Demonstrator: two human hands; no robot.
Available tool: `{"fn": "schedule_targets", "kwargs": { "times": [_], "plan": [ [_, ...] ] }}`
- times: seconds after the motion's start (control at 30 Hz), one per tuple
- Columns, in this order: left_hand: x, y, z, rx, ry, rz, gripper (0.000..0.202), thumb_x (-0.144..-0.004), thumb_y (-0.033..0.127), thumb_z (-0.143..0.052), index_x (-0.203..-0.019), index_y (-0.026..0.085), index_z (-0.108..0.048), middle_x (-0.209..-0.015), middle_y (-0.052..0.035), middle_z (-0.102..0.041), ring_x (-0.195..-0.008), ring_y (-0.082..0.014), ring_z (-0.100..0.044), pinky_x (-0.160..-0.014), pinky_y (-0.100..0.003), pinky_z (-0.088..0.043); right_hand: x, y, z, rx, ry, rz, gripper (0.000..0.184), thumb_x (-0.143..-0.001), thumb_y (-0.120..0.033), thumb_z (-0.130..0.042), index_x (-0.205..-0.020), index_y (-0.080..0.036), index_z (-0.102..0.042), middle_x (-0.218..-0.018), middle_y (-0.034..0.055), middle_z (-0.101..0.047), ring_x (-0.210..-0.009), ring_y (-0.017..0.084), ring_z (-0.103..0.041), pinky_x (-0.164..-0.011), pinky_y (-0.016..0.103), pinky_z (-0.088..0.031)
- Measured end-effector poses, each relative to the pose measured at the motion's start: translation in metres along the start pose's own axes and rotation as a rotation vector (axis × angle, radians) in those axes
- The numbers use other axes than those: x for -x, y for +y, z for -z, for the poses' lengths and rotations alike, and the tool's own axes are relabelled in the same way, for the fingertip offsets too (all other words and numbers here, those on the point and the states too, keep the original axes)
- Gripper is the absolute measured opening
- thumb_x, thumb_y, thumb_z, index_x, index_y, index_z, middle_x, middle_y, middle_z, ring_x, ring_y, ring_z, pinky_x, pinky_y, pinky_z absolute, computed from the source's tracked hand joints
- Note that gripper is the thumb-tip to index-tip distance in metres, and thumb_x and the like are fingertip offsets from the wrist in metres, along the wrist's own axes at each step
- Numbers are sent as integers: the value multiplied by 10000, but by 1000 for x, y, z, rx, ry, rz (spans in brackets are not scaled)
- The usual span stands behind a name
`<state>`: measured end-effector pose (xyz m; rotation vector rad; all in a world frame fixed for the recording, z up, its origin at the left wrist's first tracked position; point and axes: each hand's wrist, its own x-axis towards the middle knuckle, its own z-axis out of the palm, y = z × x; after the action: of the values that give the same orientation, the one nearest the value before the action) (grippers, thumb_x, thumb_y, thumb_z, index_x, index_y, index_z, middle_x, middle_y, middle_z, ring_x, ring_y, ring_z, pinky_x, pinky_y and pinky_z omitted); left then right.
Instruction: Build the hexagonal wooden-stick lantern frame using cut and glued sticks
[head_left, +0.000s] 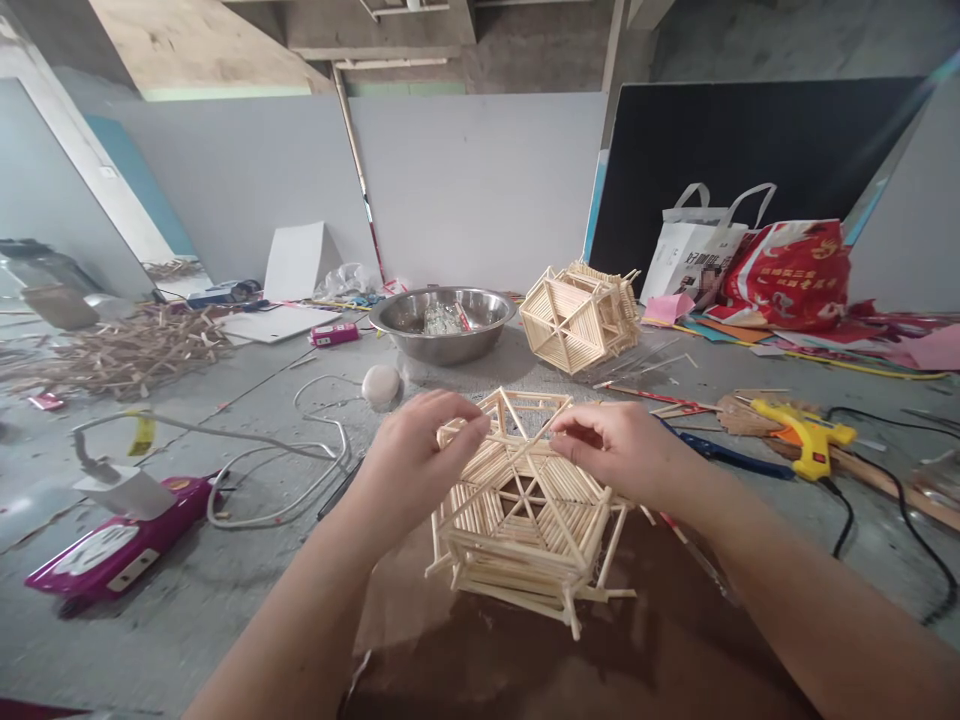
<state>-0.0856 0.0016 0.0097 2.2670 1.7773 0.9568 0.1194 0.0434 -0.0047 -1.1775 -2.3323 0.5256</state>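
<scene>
A hexagonal frame of thin wooden sticks [525, 510] rests on a brown surface [442, 640] before me, its spokes crossing in the middle and rows of sticks filling the sides. At its upper left, my left hand [427, 455] is closed, thumb and forefinger pinched at a wooden stick. My right hand [630, 445] is closed too, with curled fingers and the thumb pinching at the upper right sticks. The fingers partly hide what they grip. Beyond the hands stands a second, more filled-in stick structure [577, 315].
A steel bowl [442, 340] stands behind. On the right lie a yellow glue gun [806, 440], its black cord and a red bag [787, 275]. A purple power strip [120, 540] with a white charger and cable is at left, near piled wooden pieces [142, 350].
</scene>
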Motion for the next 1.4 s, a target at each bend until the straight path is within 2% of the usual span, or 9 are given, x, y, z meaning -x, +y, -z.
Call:
{"fn": "schedule_targets", "kwargs": {
  "times": [0.1, 0.23, 0.37, 0.47, 0.67, 0.97, 1.07, 1.23, 1.4],
  "plan": [
    [-5, -15, -6, 91, 113, 127, 210, -748, 343, -449, -820, 194, -578, -871, -14, -595, -737, -134, -530, -610, -242, -399, -1, 5, 6, 28, 115, -5, 195, -770, -310, -461, -841, -223, -620, -799, 7, -645, -711, 140, -557, -621, 247, -392],
    [-12, -35, -15, 266, 198, 301, 223, -710, 295, -474, -858, 169, -584, -790, -12, -588, -638, -112, -527, -590, -238, -411, -2, 11, 16, 53, 234, -58, 170, -754, -301, -479, -815, -214, -612, -802, 5, -651, -685, 133, -569, -633, 246, -413],
    [-17, -46, -18, 504, 464, 246, 177, -660, 243, -534, -802, 162, -601, -735, 0, -608, -674, -111, -551, -661, -232, -423, -2, 18, 20, 51, 272, -60, 168, -744, -313, -491, -822, -217, -604, -777, -3, -652, -650, 126, -576, -609, 242, -426],
    [-18, -47, -16, 664, 659, 234, 173, -656, 240, -558, -803, 168, -614, -702, 6, -605, -596, -89, -546, -619, -222, -437, -3, 21, 20, 45, 283, -46, 171, -743, -322, -491, -821, -220, -604, -778, -4, -652, -669, 131, -581, -609, 242, -430],
    [-18, -42, -10, 776, 871, 196, 122, -652, 219, -586, -760, 167, -606, -667, 19, -595, -451, -39, -476, -481, -179, -412, -3, 22, 21, 39, 282, -37, 182, -750, -331, -480, -808, -219, -611, -762, -4, -651, -656, 126, -575, -588, 233, -424],
    [-16, -42, -13, 790, 862, 179, 138, -720, 181, -495, -833, 215, -566, -426, 81, -343, -329, -42, -286, -312, -170, -219, -2, 15, 24, 67, 263, -53, 184, -747, -333, -477, -760, -208, -611, -650, -20, -623, -558, 101, -526, -529, 204, -385],
    [-16, -44, -17, 748, 802, 175, 185, -716, 205, -507, -894, 223, -553, -474, 79, -380, -357, -42, -313, -343, -165, -259, -2, 16, 25, 78, 246, -72, 198, -745, -352, -475, -763, -208, -611, -646, -19, -619, -552, 104, -517, -520, 205, -376],
    [-19, -51, -26, 617, 539, 242, 351, -664, 287, -579, -1006, 215, -548, -830, -3, -557, -641, -86, -506, -540, -192, -402, -6, 30, 23, 118, 131, -128, 240, -744, -412, -465, -798, -230, -612, -715, -7, -634, -619, 128, -544, -553, 222, -373],
    [-21, -52, -35, 731, 239, 442, 330, -672, 438, -545, -801, 149, -636, -777, -38, -617, -663, -127, -533, -561, -214, -399, -15, 46, 16, 93, -11, -204, 298, -716, -480, -482, -794, -223, -612, -685, 4, -618, -600, 129, -532, -537, 223, -363]
  ]
}}
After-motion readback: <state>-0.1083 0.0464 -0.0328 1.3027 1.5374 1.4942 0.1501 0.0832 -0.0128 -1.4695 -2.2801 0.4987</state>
